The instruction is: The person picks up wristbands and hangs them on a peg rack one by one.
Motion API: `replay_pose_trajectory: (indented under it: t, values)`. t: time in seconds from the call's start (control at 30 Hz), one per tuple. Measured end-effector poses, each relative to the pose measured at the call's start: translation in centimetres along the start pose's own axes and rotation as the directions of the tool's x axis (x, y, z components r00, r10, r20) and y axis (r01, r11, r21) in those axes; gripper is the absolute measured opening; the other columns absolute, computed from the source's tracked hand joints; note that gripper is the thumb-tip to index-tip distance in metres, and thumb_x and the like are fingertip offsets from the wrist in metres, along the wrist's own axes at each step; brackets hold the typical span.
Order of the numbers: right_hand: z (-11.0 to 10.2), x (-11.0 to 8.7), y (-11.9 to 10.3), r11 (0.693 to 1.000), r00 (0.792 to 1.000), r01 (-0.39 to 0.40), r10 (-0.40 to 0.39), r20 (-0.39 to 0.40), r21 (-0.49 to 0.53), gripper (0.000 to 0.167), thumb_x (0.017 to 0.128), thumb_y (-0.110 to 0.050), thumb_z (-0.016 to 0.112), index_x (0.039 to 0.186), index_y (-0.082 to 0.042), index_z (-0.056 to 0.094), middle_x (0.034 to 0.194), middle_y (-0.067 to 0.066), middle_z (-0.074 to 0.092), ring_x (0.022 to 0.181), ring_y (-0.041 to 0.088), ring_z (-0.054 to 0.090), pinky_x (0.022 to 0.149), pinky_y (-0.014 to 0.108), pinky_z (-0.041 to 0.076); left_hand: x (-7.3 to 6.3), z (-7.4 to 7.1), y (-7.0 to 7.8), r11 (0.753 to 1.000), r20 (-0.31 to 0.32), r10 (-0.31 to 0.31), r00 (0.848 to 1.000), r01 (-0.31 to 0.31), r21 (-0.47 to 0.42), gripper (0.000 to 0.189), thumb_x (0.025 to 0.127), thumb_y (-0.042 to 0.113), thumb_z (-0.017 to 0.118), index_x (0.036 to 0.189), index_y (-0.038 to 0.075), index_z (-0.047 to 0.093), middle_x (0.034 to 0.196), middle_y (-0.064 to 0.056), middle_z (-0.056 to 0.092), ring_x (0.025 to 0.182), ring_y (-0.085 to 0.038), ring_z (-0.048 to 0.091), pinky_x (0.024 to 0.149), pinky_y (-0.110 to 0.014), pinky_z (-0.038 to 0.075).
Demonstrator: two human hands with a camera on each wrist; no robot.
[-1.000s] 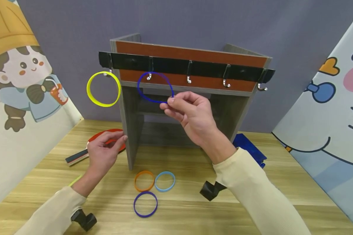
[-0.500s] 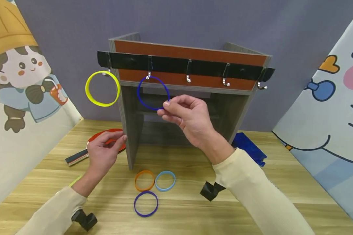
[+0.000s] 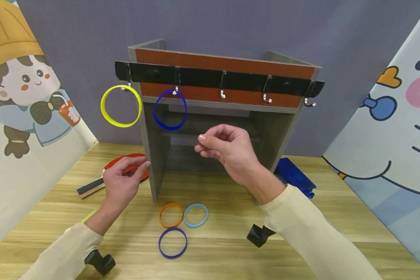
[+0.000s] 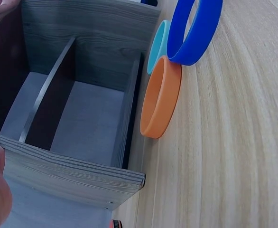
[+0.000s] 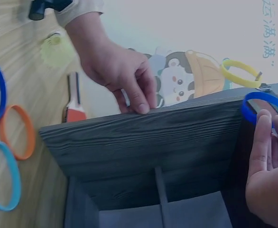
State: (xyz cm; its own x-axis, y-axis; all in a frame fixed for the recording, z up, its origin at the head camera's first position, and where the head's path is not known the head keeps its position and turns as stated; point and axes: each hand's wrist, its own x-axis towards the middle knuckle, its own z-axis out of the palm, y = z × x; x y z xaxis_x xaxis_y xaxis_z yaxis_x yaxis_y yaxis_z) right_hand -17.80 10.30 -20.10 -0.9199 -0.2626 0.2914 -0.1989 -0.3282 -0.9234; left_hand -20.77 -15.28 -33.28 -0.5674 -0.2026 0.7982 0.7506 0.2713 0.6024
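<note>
A blue wristband (image 3: 171, 128) hangs from the second hook of the black hook rack (image 3: 199, 76). My right hand (image 3: 232, 151) is a short way to the right and below it, fingers loosely bent, holding nothing; in the right wrist view the same blue wristband (image 5: 247, 113) appears just beyond the fingertips. My left hand (image 3: 122, 179) holds the front edge of the grey cabinet's left side panel (image 3: 157, 159) between thumb and fingers. A yellow wristband (image 3: 120, 125) hangs on the leftmost hook.
On the wooden table in front lie an orange wristband (image 3: 171, 226), a light blue one (image 3: 196, 226) and a dark blue one (image 3: 172, 257). A red table tennis bat (image 3: 91, 188) lies behind my left hand. Right of the cabinet lies a dark blue object (image 3: 295, 177).
My right hand has let go of the blue wristband and drawn back down and slightly right. The wristband has swung left and hangs on the hook. My left hand stays put.
</note>
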Motion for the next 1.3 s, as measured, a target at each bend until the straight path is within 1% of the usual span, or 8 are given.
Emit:
replay_pose_trajectory:
  t: [0.33, 0.5, 0.63, 0.73, 0.8, 1.03, 1.2, 1.3]
  values:
    - [-2.9, -2.7, 3.7, 0.994, 0.996, -0.061, 0.066, 0.054, -0.091, 0.011, 0.084, 0.010, 0.065, 0.082, -0.001, 0.063, 0.080, 0.016, 0.062, 0.068, 0.023, 0.067, 0.062, 0.031, 0.056, -0.1, 0.0, -0.1, 1.000, 0.006, -0.016, 1.000, 0.016, -0.013, 0.019, 0.072, -0.012, 0.076, 0.090, -0.005, 0.073, 0.078, -0.013, 0.067, 0.069, -0.008, 0.064, 0.060, -0.017, 0.052]
    - [-4.3, -3.6, 5.9, 0.974, 0.990, -0.135, 0.142, 0.026, -0.181, 0.009, 0.082, 0.007, 0.069, 0.081, 0.000, 0.063, 0.077, 0.014, 0.064, 0.064, 0.020, 0.066, 0.060, 0.030, 0.056, 0.0, 0.2, 0.7, 1.000, 0.003, -0.016, 1.000, 0.016, -0.010, 0.019, 0.071, -0.016, 0.074, 0.089, -0.009, 0.072, 0.077, -0.017, 0.066, 0.068, -0.006, 0.064, 0.060, -0.016, 0.052]
    - [-5.3, -4.2, 7.6, 0.943, 0.978, -0.195, 0.207, 0.016, -0.269, 0.006, 0.080, 0.002, 0.071, 0.080, 0.002, 0.065, 0.076, 0.013, 0.066, 0.064, 0.021, 0.065, 0.062, 0.033, 0.056, 0.0, 0.3, 0.6, 1.000, 0.002, -0.016, 1.000, 0.016, -0.021, 0.019, 0.071, -0.016, 0.075, 0.089, -0.009, 0.072, 0.077, -0.017, 0.066, 0.068, -0.006, 0.064, 0.061, -0.016, 0.052]
    - [-6.1, -4.6, 8.8, 0.904, 0.963, -0.239, 0.267, 0.032, -0.354, 0.010, 0.080, -0.002, 0.073, 0.081, 0.004, 0.066, 0.076, 0.012, 0.067, 0.065, 0.022, 0.064, 0.065, 0.039, 0.056, -0.1, 0.2, 0.4, 1.000, 0.001, -0.016, 1.000, 0.016, -0.026, 0.020, 0.071, -0.017, 0.074, 0.089, -0.009, 0.072, 0.077, -0.017, 0.066, 0.068, -0.007, 0.064, 0.061, -0.016, 0.052]
    - [-6.6, -4.9, 9.6, 0.872, 0.948, -0.266, 0.313, 0.051, -0.410, 0.013, 0.080, -0.004, 0.073, 0.083, 0.006, 0.066, 0.077, 0.013, 0.067, 0.065, 0.021, 0.062, 0.066, 0.042, 0.055, 0.0, 0.2, 1.2, 1.000, 0.006, -0.014, 1.000, 0.014, -0.020, 0.020, 0.071, -0.019, 0.073, 0.089, -0.011, 0.071, 0.076, -0.020, 0.065, 0.067, -0.007, 0.064, 0.061, -0.016, 0.052]
    - [-7.6, -5.7, 12.5, 0.795, 0.911, -0.323, 0.409, 0.060, -0.513, 0.010, 0.078, 0.000, 0.067, 0.087, 0.006, 0.066, 0.076, 0.012, 0.065, 0.061, 0.015, 0.056, 0.056, 0.028, 0.050, 0.2, 0.2, 2.9, 0.999, 0.017, -0.033, 0.999, 0.033, 0.014, 0.016, 0.072, -0.019, 0.071, 0.087, -0.015, 0.068, 0.075, -0.024, 0.063, 0.066, -0.005, 0.064, 0.061, -0.016, 0.052]
    - [-8.0, -6.0, 13.8, 0.762, 0.903, -0.346, 0.428, 0.026, -0.547, 0.009, 0.078, 0.001, 0.070, 0.086, 0.005, 0.066, 0.073, 0.007, 0.061, 0.060, 0.015, 0.057, 0.057, 0.027, 0.053, 0.2, 0.3, 3.0, 0.999, 0.019, -0.038, 0.999, 0.038, 0.002, 0.016, 0.072, -0.019, 0.071, 0.088, -0.015, 0.068, 0.076, -0.025, 0.063, 0.067, -0.007, 0.064, 0.061, -0.016, 0.052]
    - [-8.2, -6.0, 14.3, 0.760, 0.906, -0.347, 0.422, 0.012, -0.549, 0.010, 0.079, 0.001, 0.069, 0.087, 0.006, 0.065, 0.073, 0.008, 0.061, 0.063, 0.017, 0.060, 0.059, 0.029, 0.054, 0.2, 0.4, 2.9, 0.999, 0.018, -0.033, 0.999, 0.033, -0.011, 0.017, 0.072, -0.020, 0.071, 0.087, -0.016, 0.068, 0.075, -0.023, 0.064, 0.066, -0.007, 0.064, 0.060, -0.016, 0.052]
